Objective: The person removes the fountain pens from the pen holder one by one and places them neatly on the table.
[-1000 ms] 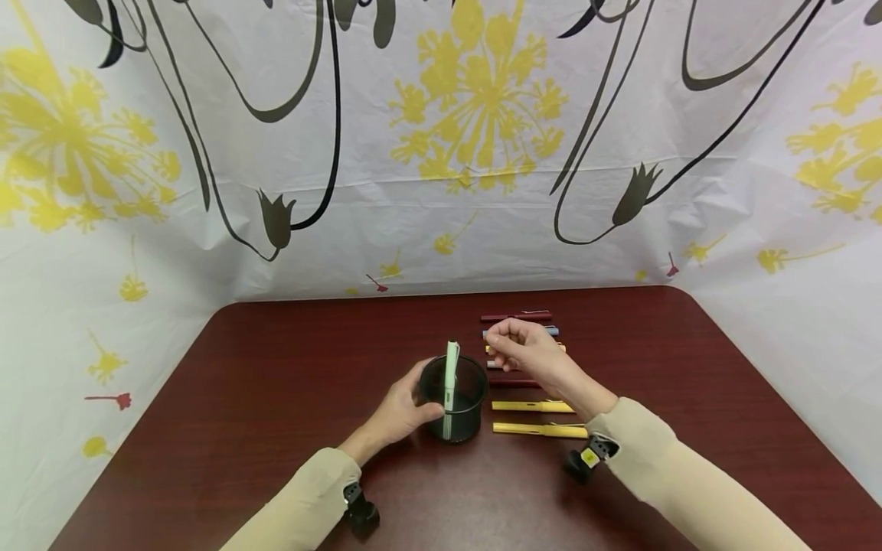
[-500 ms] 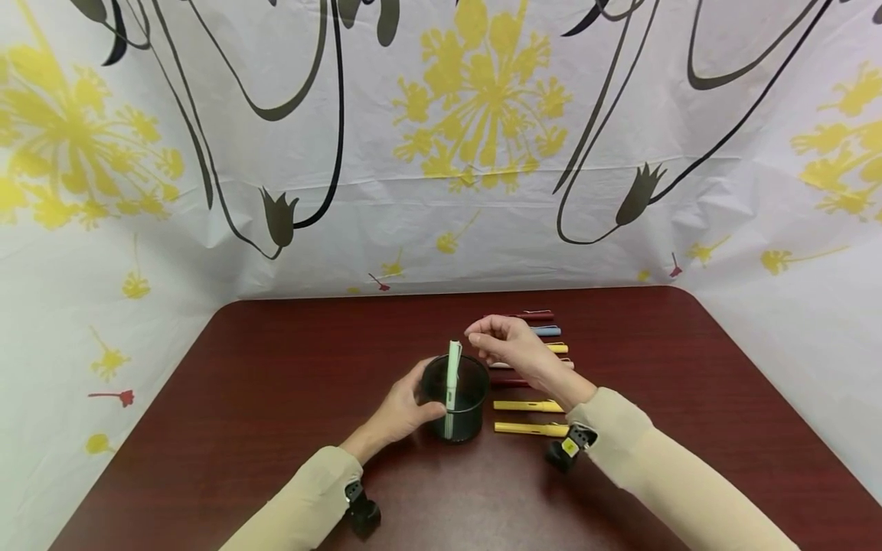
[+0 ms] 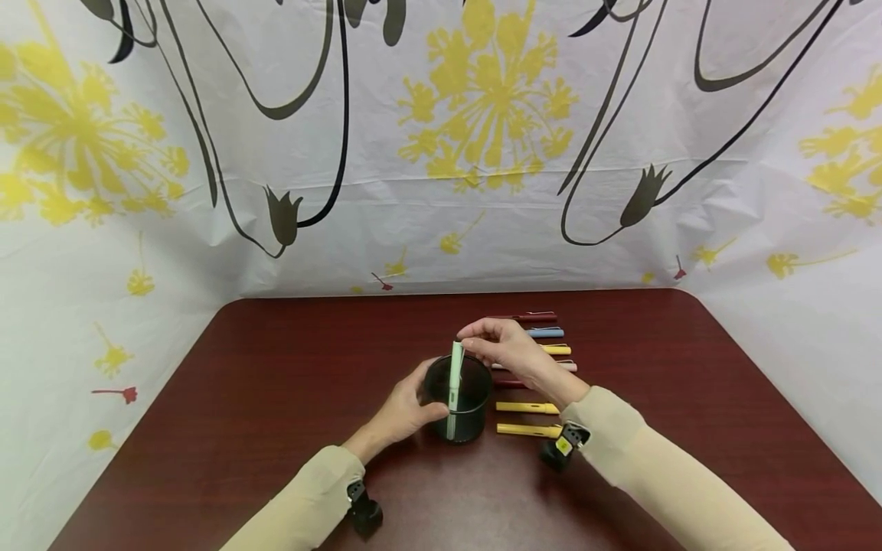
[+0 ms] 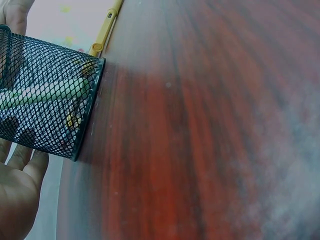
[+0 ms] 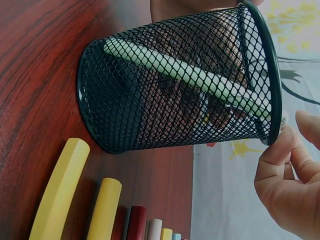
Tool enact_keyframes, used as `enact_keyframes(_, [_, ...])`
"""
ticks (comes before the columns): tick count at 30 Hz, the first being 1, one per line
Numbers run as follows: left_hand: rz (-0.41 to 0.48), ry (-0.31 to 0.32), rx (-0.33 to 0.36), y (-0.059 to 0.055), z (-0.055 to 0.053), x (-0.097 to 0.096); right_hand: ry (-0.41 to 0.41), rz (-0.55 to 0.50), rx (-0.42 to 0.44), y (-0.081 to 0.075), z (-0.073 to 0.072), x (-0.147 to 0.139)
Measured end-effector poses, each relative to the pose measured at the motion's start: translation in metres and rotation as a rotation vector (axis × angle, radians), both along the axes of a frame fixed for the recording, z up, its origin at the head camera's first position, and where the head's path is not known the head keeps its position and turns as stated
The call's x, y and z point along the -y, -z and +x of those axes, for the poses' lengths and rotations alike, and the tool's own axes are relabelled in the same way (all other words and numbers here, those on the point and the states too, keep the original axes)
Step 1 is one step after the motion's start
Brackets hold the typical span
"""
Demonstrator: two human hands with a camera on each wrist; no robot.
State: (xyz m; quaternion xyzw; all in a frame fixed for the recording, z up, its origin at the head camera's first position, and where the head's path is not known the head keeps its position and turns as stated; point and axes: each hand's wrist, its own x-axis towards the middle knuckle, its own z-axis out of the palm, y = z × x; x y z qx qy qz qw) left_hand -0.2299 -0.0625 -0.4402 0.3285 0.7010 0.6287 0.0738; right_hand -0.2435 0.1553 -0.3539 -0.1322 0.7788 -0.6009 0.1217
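My left hand point(image 3: 405, 407) grips a black mesh pen cup point(image 3: 470, 417) from its left side, thumb at the front. In the left wrist view its fingers point(image 4: 22, 162) lie against the mesh. A pale green pen point(image 3: 455, 375) leans inside the cup, its top just above the rim; the right wrist view shows the pen point(image 5: 200, 80) slanting through the mesh. My right hand point(image 3: 506, 348) is over the cup's right rim, fingertips right at the pen's top. In the right wrist view its thumb and index finger point(image 5: 275, 152) stand apart beside the rim.
Right of the cup several pens lie in a column: two yellow pens point(image 3: 527, 431) nearest, then a dark red pen point(image 3: 510, 384), a pale pen point(image 3: 568, 366), another yellow pen point(image 3: 558, 350), a blue pen point(image 3: 547, 333) and a dark red pen point(image 3: 540, 317). A patterned cloth point(image 3: 386, 229) hangs behind the table point(image 3: 310, 360).
My right hand has moved left from above the row of pens to the green pen's top at the cup. My left hand keeps its grip on the cup.
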Motion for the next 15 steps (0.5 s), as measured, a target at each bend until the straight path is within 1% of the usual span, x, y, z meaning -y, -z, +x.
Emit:
enact_keyframes(9, [-0.024, -0.017, -0.009, -0.0001, 0.0001, 0.0002, -0.027, 0.040, -0.014, -0.0007, -0.0030, 0.0021])
enact_keyframes(15, [-0.035, -0.016, -0.010, -0.0006, 0.0008, 0.0007, -0.051, 0.060, -0.044, -0.0019, -0.0037, 0.0043])
